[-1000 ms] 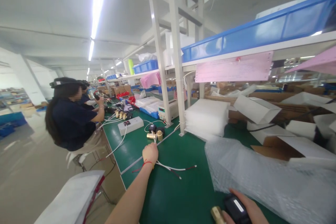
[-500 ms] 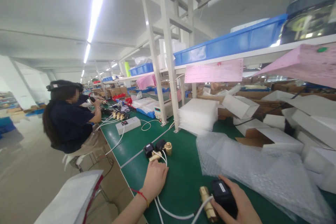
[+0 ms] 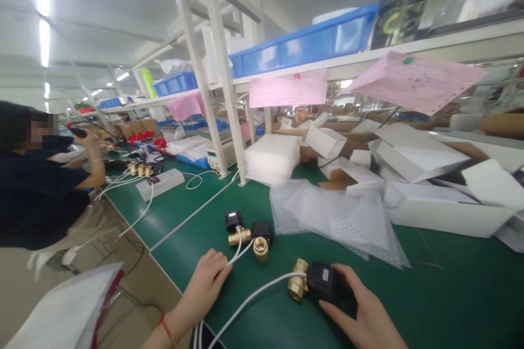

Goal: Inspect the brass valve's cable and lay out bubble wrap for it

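My right hand [image 3: 362, 305] grips the black actuator box [image 3: 323, 279] of a motorized ball valve, thumb and fingers on its sides. Its brass body [image 3: 297, 281] points left, and a white cable runs from it toward the table's front edge. On the green table, two similar ball valves with black boxes [image 3: 233, 220] and brass bodies [image 3: 261, 249] lie close together. Just in front of them, my left hand [image 3: 208, 281] is closed around their white cables [image 3: 241, 253], which come out again below the wrist.
Bubble wrap bags [image 3: 327, 212] and open white boxes [image 3: 426, 196] lie behind and to the right. A stack of white foam sheets [image 3: 271, 158] stands by the shelf post [image 3: 223, 76]. At left, a co-worker [image 3: 45, 185] sits near a power strip [image 3: 160, 184]. A paper-covered bundle [image 3: 65, 305] is at lower left.
The view has turned right. My left hand has drawn back from the brass valve body onto the cables. The valve in my right hand has turned slightly, and the hand still holds its box.
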Demonstrator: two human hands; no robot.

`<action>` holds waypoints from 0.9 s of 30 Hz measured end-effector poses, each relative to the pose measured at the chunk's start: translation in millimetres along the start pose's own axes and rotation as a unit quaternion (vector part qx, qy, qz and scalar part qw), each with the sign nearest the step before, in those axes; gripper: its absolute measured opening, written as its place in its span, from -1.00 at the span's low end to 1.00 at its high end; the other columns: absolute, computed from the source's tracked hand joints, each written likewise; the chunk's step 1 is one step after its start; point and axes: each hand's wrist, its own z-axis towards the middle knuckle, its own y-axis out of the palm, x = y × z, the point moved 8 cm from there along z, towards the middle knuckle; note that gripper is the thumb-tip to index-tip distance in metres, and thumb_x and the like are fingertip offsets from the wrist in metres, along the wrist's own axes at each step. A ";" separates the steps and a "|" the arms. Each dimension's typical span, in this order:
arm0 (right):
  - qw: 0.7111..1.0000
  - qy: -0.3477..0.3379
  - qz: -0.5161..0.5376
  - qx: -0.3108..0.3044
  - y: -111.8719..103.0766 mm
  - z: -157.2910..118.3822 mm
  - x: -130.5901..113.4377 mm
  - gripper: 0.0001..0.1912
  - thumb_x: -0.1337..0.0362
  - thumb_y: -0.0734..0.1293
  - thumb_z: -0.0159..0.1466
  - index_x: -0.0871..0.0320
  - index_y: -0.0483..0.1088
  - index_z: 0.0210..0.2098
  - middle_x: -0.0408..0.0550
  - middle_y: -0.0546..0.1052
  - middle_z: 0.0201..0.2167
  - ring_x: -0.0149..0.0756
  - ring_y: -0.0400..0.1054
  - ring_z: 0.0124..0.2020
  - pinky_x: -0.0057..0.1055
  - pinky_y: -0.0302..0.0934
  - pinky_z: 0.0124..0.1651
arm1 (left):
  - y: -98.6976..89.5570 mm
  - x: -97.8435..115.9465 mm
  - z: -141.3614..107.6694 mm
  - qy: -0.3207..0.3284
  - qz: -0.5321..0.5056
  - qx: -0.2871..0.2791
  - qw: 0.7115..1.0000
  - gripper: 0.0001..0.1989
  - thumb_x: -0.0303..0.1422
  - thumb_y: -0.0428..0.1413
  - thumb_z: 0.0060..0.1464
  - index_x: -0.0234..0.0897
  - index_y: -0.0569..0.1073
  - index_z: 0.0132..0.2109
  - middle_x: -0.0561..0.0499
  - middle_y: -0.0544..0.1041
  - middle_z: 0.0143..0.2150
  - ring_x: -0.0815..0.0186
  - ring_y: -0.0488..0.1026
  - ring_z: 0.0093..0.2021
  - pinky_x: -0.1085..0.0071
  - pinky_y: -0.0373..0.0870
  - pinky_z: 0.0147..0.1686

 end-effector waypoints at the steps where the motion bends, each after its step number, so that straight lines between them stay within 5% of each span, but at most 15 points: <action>1: 1.000 0.009 0.006 -0.004 -2.8 -1.8 -1.1 -0.49 -0.01 0.31 0.15 0.09 0.35 0.03 0.09 0.61 -0.03 0.05 0.51 0.02 -0.04 0.38 0.13 | -5.2 -5.5 1.0 -0.012 -0.010 0.021 1.000 -0.50 -0.08 -0.22 0.41 -0.16 0.25 -0.47 -0.02 0.43 -0.42 0.15 0.40 -0.30 0.15 0.42 -0.15; 6: 0.999 0.018 0.026 -0.016 -8.5 -1.0 -10.6 -0.50 0.03 0.30 0.14 0.11 0.33 0.02 0.11 0.58 -0.01 0.06 0.47 0.04 0.01 0.31 0.17 | -31.1 -28.7 23.4 -0.099 -0.029 0.168 0.980 -0.56 0.08 -0.09 0.29 -0.19 0.39 -0.13 -0.13 0.45 -0.11 0.04 0.47 -0.08 0.07 0.48 -0.01; 9: 0.999 0.010 0.036 -0.021 -8.0 1.2 -14.9 -0.53 0.05 0.29 0.16 0.11 0.33 0.01 0.10 0.58 -0.02 0.05 0.47 0.04 -0.02 0.31 0.14 | -25.2 -31.6 55.2 -0.135 -0.028 0.205 0.969 -0.38 0.09 0.09 0.18 -0.27 0.33 0.17 -0.23 0.36 0.16 -0.05 0.43 0.12 -0.02 0.44 0.13; 16: 0.998 0.001 0.042 -0.056 -4.6 0.0 -8.5 -0.53 0.12 0.31 0.19 0.10 0.30 0.08 0.07 0.54 0.02 0.02 0.42 0.07 -0.04 0.24 0.18 | 2.8 -53.6 116.3 -0.139 -0.130 0.151 0.970 -0.53 -0.24 0.27 0.21 -0.30 0.41 0.19 -0.16 0.47 0.15 0.02 0.45 0.13 -0.11 0.35 0.23; 22: 0.996 0.025 0.064 -0.062 -3.1 3.8 -10.4 -0.46 0.08 0.31 0.15 0.16 0.28 0.08 0.15 0.51 0.04 0.07 0.37 0.06 0.03 0.16 0.19 | 5.8 -87.2 119.6 -0.113 -0.316 0.064 0.940 -0.36 -0.03 0.11 0.34 -0.29 0.24 0.38 -0.20 0.56 0.12 0.07 0.58 0.03 -0.01 0.53 0.08; 27: 0.995 0.030 0.074 -0.064 -3.4 5.9 -13.6 -0.46 0.11 0.31 0.13 0.16 0.27 0.07 0.14 0.50 0.03 0.05 0.36 0.05 0.03 0.13 0.19 | 9.0 -79.0 116.6 -0.098 -0.348 0.062 0.930 -0.21 0.04 0.24 0.16 -0.32 0.26 0.36 -0.25 0.53 0.20 0.01 0.53 0.16 -0.01 0.44 0.21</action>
